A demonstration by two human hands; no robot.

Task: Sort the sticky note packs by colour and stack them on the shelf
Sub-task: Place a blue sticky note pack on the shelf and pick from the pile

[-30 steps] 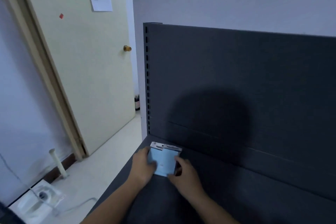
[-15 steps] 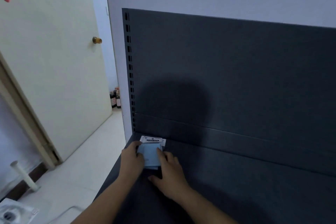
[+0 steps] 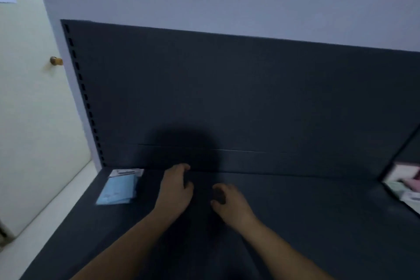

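Note:
A small stack of blue sticky note packs point(image 3: 119, 188) with a white header card lies in the back left corner of the dark shelf point(image 3: 295, 211). My left hand point(image 3: 176, 188) hovers to the right of the stack, apart from it, fingers loosely curled and empty. Just right of it, my right hand point(image 3: 229, 203) is also empty with curled fingers. At the far right edge lies a pile of pink, pale green and white sticky note packs point(image 3: 406, 183), partly cut off by the frame.
The shelf's dark back panel point(image 3: 227, 98) rises behind my hands, with a slotted upright point(image 3: 84, 98) at its left. A cream door point(image 3: 27, 109) with a brass knob point(image 3: 55, 60) and pale floor lie left of the shelf.
Both hands have let go of the blue packs and moved right, away from them. The view has swung right, bringing the mixed pile into sight.

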